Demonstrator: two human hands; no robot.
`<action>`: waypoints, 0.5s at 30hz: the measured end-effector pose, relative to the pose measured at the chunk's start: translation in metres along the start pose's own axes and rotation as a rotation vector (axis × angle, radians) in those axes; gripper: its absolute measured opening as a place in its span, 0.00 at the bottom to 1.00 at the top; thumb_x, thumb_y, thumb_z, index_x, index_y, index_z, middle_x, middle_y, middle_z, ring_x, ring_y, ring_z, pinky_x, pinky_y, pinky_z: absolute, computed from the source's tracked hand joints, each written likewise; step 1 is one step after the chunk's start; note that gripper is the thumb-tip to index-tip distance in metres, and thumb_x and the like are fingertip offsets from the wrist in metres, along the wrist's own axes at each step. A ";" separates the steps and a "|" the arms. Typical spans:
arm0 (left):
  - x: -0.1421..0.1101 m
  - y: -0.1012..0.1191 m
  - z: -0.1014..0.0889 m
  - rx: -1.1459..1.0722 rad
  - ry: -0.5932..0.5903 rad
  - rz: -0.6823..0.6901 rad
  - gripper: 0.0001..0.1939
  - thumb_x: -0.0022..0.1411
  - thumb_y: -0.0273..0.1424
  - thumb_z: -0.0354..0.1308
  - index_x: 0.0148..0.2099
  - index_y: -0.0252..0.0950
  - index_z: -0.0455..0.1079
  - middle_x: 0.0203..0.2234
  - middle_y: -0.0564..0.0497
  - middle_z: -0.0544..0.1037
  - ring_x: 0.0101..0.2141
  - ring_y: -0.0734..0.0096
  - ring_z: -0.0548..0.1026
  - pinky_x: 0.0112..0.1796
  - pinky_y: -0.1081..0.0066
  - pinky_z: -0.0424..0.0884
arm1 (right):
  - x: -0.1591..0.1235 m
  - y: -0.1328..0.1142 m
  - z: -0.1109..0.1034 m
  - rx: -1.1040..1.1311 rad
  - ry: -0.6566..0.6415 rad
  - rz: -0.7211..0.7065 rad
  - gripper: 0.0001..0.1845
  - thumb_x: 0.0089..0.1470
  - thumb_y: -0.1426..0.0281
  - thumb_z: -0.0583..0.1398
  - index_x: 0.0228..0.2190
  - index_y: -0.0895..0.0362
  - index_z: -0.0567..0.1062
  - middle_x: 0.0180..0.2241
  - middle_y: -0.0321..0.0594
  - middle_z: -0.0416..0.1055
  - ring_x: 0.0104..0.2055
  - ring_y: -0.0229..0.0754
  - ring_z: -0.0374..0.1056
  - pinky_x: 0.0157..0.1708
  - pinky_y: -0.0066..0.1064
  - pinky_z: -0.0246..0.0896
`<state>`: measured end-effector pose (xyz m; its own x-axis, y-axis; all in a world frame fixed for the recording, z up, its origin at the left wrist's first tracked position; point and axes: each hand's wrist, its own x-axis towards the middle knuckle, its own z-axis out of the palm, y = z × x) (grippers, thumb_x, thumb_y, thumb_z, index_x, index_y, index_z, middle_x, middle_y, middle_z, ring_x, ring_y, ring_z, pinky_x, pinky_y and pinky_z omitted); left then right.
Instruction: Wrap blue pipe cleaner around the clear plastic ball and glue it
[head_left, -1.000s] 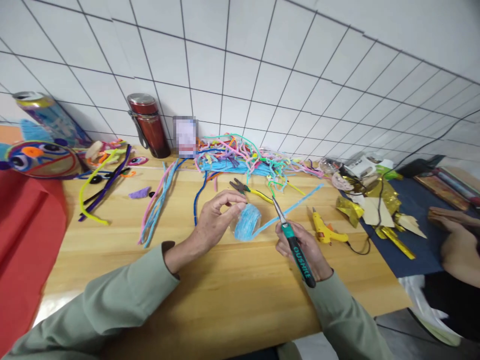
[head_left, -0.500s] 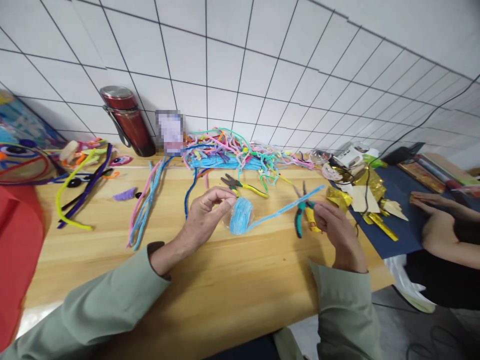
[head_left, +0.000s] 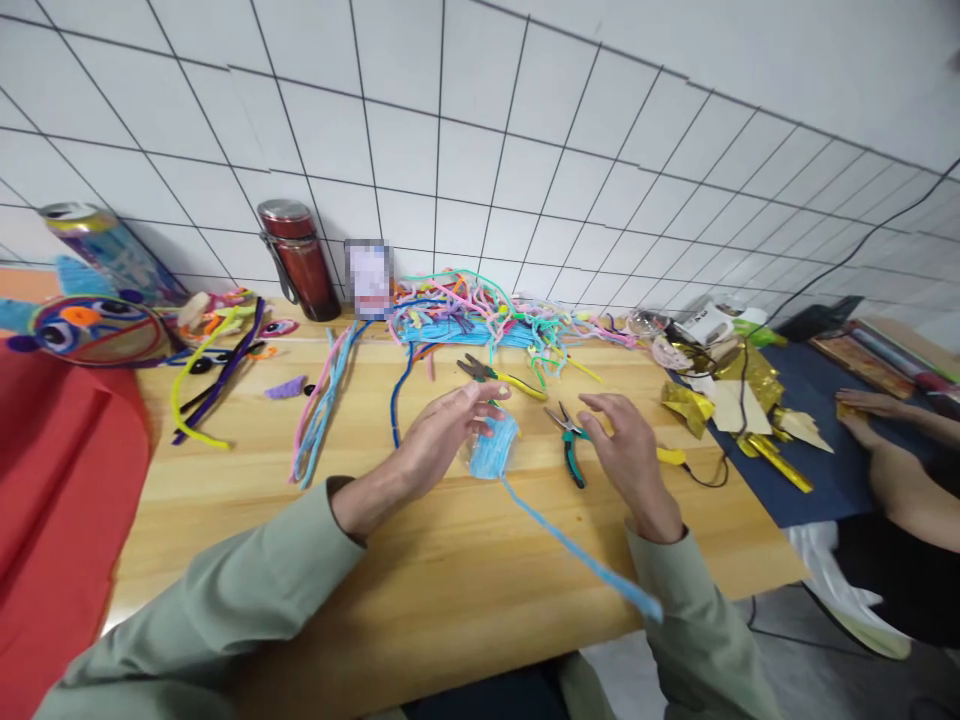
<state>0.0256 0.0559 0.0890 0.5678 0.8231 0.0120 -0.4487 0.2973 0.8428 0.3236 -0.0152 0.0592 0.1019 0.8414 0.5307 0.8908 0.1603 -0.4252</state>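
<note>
My left hand (head_left: pixel 427 440) has its fingers bent at the top of a clear rounded piece wrapped in light blue pipe cleaner (head_left: pixel 493 452). From this piece, a loose blue tail slants down to the right toward the table's front edge. To the right, my right hand (head_left: pixel 626 450) hovers with thumb and fingers apart, holding nothing. Green-and-black needle-nose pliers (head_left: pixel 574 460) lie on the table between the wrapped piece and my right hand, jaws slightly apart. Behind the left fingertips lie pliers with yellow handles (head_left: pixel 523 386).
A heap of colourful pipe cleaners (head_left: pixel 480 315) lines the wall beside a red flask (head_left: pixel 300 265). More pipe cleaners (head_left: pixel 319 410) lie left. Partly hidden behind my right hand is a yellow glue gun (head_left: pixel 670 455). Gold scraps (head_left: pixel 757 375) and another person's hands (head_left: pixel 862 420) are at right.
My right hand has put the needle-nose pliers down on the table and come away from them. The blue tail has swung from pointing up-right to down-right. My left hand stays at the wrapped piece.
</note>
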 end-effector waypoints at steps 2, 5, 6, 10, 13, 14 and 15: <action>0.001 -0.001 -0.001 -0.026 -0.025 -0.019 0.30 0.62 0.59 0.71 0.51 0.39 0.86 0.55 0.41 0.83 0.47 0.59 0.78 0.46 0.64 0.73 | 0.002 -0.035 0.005 0.015 0.107 -0.230 0.13 0.69 0.67 0.62 0.52 0.50 0.82 0.46 0.48 0.84 0.51 0.53 0.80 0.54 0.49 0.76; 0.000 -0.003 -0.001 -0.026 -0.062 -0.011 0.32 0.64 0.61 0.67 0.54 0.41 0.85 0.59 0.42 0.81 0.52 0.56 0.77 0.52 0.61 0.71 | 0.007 -0.080 0.016 0.039 0.166 -0.417 0.20 0.69 0.73 0.63 0.60 0.49 0.78 0.48 0.47 0.84 0.51 0.51 0.80 0.51 0.45 0.78; 0.000 -0.004 -0.001 -0.020 -0.076 -0.005 0.32 0.65 0.61 0.66 0.56 0.41 0.85 0.60 0.42 0.81 0.53 0.55 0.76 0.55 0.59 0.71 | 0.009 -0.090 0.020 0.043 0.184 -0.427 0.22 0.69 0.74 0.63 0.61 0.50 0.77 0.49 0.48 0.84 0.51 0.51 0.80 0.51 0.45 0.79; -0.002 -0.007 -0.001 0.022 -0.123 0.028 0.33 0.67 0.62 0.63 0.60 0.44 0.83 0.63 0.44 0.80 0.59 0.51 0.74 0.61 0.54 0.67 | 0.016 -0.109 0.034 0.055 0.215 -0.401 0.21 0.69 0.74 0.63 0.61 0.52 0.78 0.50 0.50 0.84 0.52 0.51 0.81 0.51 0.46 0.80; -0.001 -0.010 -0.002 0.026 -0.123 0.052 0.34 0.68 0.62 0.62 0.63 0.44 0.81 0.65 0.44 0.79 0.61 0.49 0.73 0.61 0.52 0.66 | 0.016 -0.113 0.041 0.124 0.238 -0.390 0.16 0.69 0.76 0.63 0.54 0.50 0.81 0.48 0.47 0.84 0.51 0.49 0.82 0.50 0.44 0.80; 0.000 -0.011 -0.003 0.021 -0.123 0.051 0.35 0.68 0.62 0.62 0.63 0.44 0.80 0.65 0.44 0.78 0.62 0.48 0.73 0.62 0.52 0.66 | 0.016 -0.114 0.043 0.158 0.240 -0.379 0.14 0.69 0.76 0.63 0.52 0.50 0.81 0.47 0.45 0.85 0.50 0.49 0.82 0.50 0.44 0.81; 0.000 -0.012 -0.003 0.016 -0.124 0.044 0.35 0.68 0.63 0.61 0.63 0.43 0.80 0.66 0.43 0.78 0.62 0.48 0.73 0.62 0.51 0.66 | 0.016 -0.115 0.044 0.191 0.244 -0.363 0.13 0.68 0.75 0.64 0.50 0.49 0.81 0.46 0.44 0.85 0.49 0.48 0.82 0.49 0.44 0.81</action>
<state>0.0288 0.0542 0.0770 0.6290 0.7688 0.1151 -0.4650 0.2535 0.8482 0.2031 0.0027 0.0841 -0.0795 0.5712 0.8169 0.7933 0.5325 -0.2952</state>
